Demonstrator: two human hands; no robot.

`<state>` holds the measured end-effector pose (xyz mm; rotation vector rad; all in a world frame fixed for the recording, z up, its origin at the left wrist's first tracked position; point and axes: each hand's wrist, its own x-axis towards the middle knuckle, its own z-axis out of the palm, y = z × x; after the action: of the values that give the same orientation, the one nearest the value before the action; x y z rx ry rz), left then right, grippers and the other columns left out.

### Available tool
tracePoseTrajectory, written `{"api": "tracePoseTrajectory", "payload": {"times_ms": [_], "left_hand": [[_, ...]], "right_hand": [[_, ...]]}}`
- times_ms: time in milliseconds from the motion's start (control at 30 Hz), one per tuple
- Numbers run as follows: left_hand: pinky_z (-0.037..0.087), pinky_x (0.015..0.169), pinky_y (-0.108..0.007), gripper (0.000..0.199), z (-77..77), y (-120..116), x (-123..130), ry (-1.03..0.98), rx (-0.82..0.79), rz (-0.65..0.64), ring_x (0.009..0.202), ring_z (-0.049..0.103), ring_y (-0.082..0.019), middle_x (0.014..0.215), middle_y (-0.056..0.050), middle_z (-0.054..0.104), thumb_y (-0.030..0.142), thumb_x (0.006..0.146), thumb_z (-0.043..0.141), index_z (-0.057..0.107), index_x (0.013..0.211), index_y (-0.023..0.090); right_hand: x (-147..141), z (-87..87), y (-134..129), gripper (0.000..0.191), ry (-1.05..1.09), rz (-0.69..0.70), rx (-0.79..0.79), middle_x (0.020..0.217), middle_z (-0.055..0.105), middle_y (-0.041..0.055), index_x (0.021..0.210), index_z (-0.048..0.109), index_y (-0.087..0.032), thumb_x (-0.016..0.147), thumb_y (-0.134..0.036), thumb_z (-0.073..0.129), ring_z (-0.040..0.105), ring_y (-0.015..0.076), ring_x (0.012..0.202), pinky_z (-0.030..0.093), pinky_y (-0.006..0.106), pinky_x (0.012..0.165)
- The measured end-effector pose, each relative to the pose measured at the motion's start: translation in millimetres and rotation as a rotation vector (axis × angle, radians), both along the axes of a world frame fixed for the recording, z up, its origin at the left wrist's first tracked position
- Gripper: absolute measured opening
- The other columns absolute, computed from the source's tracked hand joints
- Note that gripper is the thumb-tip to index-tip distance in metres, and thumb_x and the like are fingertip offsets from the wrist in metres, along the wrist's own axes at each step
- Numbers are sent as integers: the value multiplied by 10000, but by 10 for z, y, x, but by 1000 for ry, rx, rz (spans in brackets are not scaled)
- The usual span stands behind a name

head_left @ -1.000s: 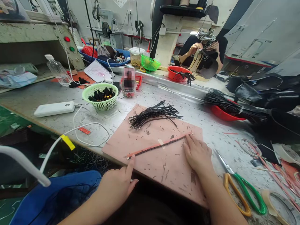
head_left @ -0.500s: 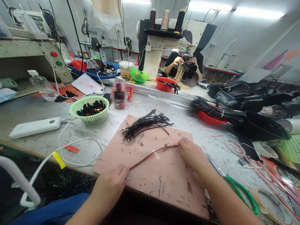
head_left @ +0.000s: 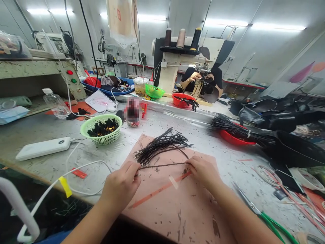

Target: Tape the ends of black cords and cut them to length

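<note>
Both hands pinch one thin black cord (head_left: 164,165) stretched level between them above the pink mat (head_left: 182,206). The left hand (head_left: 122,184) grips its 9 o'clock end, the right hand (head_left: 203,171) its 3 o'clock end. A bundle of black cords (head_left: 161,147) lies at 12 o'clock; an orange strip (head_left: 158,191) lies at 6 o'clock.

Matt pink mat (head_left: 182,210) scuffed with dark marks, black braided cord (head_left: 162,165), perforated green plastic basket (head_left: 101,130), smooth white plastic power bank (head_left: 43,148)
</note>
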<state>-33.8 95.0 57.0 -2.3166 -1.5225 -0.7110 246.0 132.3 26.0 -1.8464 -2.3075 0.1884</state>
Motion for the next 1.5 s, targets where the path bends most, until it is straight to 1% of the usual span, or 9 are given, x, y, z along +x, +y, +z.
{"api": "tracePoseTrajectory", "payload": {"times_ms": [233,400,567,733,833,1000,1233,1333,1500], "left_hand": [[381,513,-257,209,-42,423,133,28,-309,245,704,631,-181,825,-23,681,137,754,413,594,844,191],[384,555,-262,214,27,388,78,-84,-343,253,739,609,-192,913,-51,648,279,791,421,567,917,187],[376,550,-269,312,100,-40,66,-593,-741,64,564,503,-165,579,37,495,458,803,327,535,826,226],[386,587,-260,85,-87,-550,260,-991,-1103,-169,626,458,-147,650,27,485,291,738,454,480,720,213],[380,559,-251,85,-191,-705,385,-1072,-1194,-229,609,443,-137,662,29,467,287,749,489,467,719,211],[404,575,-249,52,-226,-797,482,-1098,-1106,-236,613,460,-129,681,33,467,246,772,488,460,741,216],[455,585,-248,53,-221,-873,490,-801,-947,-261,605,535,-141,655,22,557,252,773,476,510,744,223],[502,665,-277,115,-245,-824,364,-712,-946,-190,684,615,-174,742,-11,662,303,751,498,572,799,230],[525,758,-310,285,-388,-676,-160,-671,-960,-4,818,662,-243,826,-38,725,453,666,563,652,828,236]], "right_hand": [[-183,248,705,369,115,-66,47,1180,572,69,1149,563,-200,812,-128,431,566,202,953,420,287,768],[-205,239,687,239,189,8,-145,819,693,-11,847,677,-238,775,-138,472,612,154,759,445,229,645],[-141,316,152,247,298,-15,-138,961,674,6,953,631,-213,840,-182,414,594,132,855,443,224,720],[-353,291,-794,167,579,207,-297,823,673,20,865,650,-202,781,-174,508,590,134,743,447,236,680],[-502,174,-1202,160,786,134,-340,806,664,28,864,645,-198,772,-188,514,582,136,712,450,240,651],[-626,58,-1370,172,1014,-111,-281,804,654,40,843,638,-175,760,-284,536,529,115,588,426,231,540],[-677,106,-1395,128,897,-38,-122,617,573,4,644,559,-179,757,-226,518,507,116,580,406,225,543],[-478,89,-1291,153,840,-103,47,610,562,10,645,539,-184,771,-246,478,507,126,577,411,237,549],[227,79,-917,198,807,-533,257,590,574,13,649,559,-183,683,-375,526,507,153,569,411,274,557]]}}
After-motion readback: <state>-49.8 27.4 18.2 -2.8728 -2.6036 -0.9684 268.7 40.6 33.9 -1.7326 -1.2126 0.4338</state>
